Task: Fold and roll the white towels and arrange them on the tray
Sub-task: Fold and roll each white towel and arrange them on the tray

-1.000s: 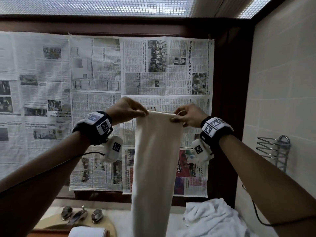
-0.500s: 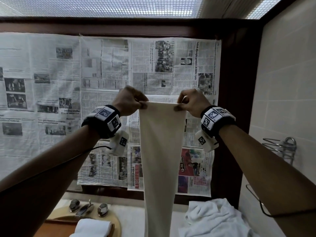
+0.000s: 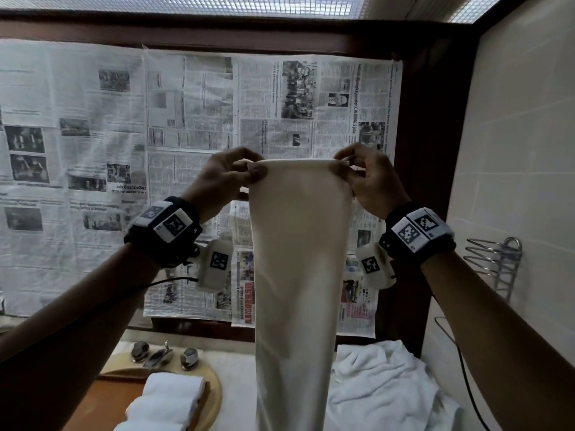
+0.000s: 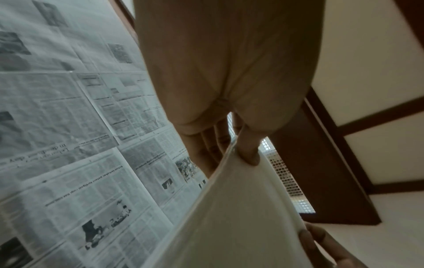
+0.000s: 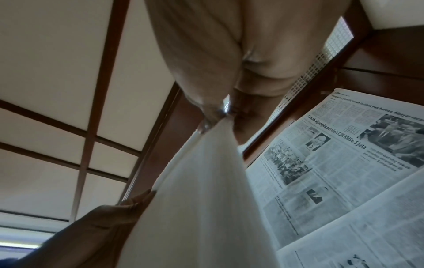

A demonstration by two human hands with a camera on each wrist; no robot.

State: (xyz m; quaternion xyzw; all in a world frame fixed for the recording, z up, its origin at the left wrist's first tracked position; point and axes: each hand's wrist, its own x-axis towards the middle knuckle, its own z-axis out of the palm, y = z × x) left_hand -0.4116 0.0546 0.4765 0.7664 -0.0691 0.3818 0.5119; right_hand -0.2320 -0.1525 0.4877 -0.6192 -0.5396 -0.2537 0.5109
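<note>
Both of my hands are raised in front of me: my left hand pinches the top left corner of the white towel between thumb and fingers, and my right hand pinches the top right corner the same way. From the left wrist view my thumb presses into the cloth at its upper edge. That towel, folded into a long narrow strip, hangs straight down from its stretched top edge, and its lower part blocks my sight of the middle of the counter.

At 7 o'clock from the hanging strip, rolled towels lie side by side on the wooden tray, which sits over a round basin. Just above them, at 8 o'clock from the strip's lower end, stands a metal tap with two knobs. At 5 o'clock a heap of loose white towels lies crumpled on the counter, beside the strip.

Behind everything, sheets of newspaper cover the wall inside a dark wooden frame. At 3 o'clock the pale tiled side wall carries a wire rack. A gridded ceiling panel runs along the top.
</note>
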